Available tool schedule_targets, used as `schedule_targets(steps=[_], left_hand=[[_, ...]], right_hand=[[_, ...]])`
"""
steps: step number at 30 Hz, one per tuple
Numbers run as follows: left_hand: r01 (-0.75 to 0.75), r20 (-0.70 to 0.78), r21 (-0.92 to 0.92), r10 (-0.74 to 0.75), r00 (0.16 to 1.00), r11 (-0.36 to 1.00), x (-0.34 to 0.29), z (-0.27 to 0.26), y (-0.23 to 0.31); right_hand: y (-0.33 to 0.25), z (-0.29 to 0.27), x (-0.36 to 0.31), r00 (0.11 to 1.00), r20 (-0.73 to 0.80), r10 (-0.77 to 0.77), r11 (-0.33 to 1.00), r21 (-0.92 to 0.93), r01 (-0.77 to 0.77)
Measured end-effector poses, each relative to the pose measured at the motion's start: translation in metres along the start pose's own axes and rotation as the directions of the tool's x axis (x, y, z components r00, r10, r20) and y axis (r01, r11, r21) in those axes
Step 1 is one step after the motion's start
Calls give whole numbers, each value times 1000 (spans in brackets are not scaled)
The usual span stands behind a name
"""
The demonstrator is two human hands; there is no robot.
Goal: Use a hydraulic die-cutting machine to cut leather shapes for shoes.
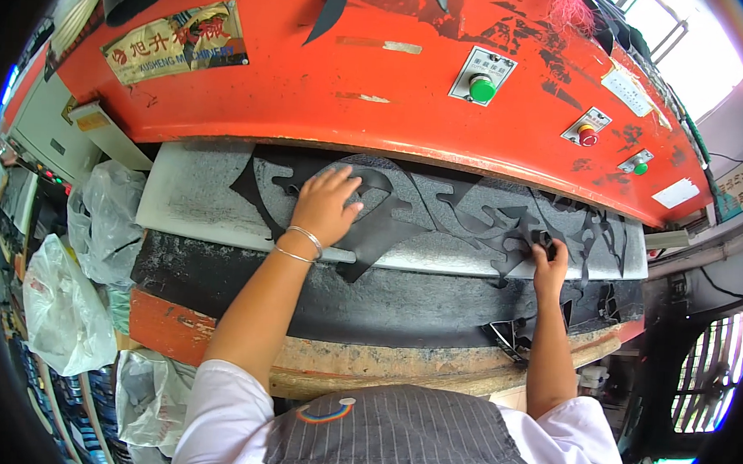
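My left hand, with two bracelets at the wrist, lies fingers apart over black sheet scrap on the pale cutting board. The scrap is a web of thin curved strips and cut-out shapes, and one flap hangs past the board's front edge. Farther right, my right hand is closed, thumb against fingers, on a bit of the black scrap. Whether that bit is still joined to the rest cannot be made out. Below the board, near my right forearm, rests a black metal-edged frame, perhaps a cutting die.
An orange press spans the far side, low over the board, with a green button and a red one. A worn wooden ledge runs along the front. Plastic bags hang at the left.
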State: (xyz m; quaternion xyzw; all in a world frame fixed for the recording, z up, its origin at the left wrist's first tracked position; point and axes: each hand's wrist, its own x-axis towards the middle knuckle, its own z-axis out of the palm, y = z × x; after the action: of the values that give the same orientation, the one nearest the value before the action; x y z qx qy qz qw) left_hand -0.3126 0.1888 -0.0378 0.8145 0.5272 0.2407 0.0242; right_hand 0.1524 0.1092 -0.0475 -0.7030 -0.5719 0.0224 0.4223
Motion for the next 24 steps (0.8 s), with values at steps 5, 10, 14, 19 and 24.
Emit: schedule_targets(steps=[5, 10, 14, 19, 24], left_hand=[[-21, -168, -239, -20, 986, 971, -17, -18, -12], [-126, -87, -230, 109, 990, 965, -52, -16, 0], [-81, -121, -262, 50, 991, 962, -57, -12, 12], [-83, -120, -237, 55, 991, 968, -56, -20, 7], [34, -257, -364, -135, 957, 931, -49, -34, 11]], right_hand=[[-92, 43, -5, 997, 26, -70, 985, 158, 65], [-194, 124, -35, 748, 425, -510, 851, 375, 367], [-204, 142, -36, 637, 414, -651, 759, 342, 554], [-210, 136, -31, 597, 461, -656, 754, 366, 546], [-157, 62, 22, 974, -53, -218, 819, 534, 212]])
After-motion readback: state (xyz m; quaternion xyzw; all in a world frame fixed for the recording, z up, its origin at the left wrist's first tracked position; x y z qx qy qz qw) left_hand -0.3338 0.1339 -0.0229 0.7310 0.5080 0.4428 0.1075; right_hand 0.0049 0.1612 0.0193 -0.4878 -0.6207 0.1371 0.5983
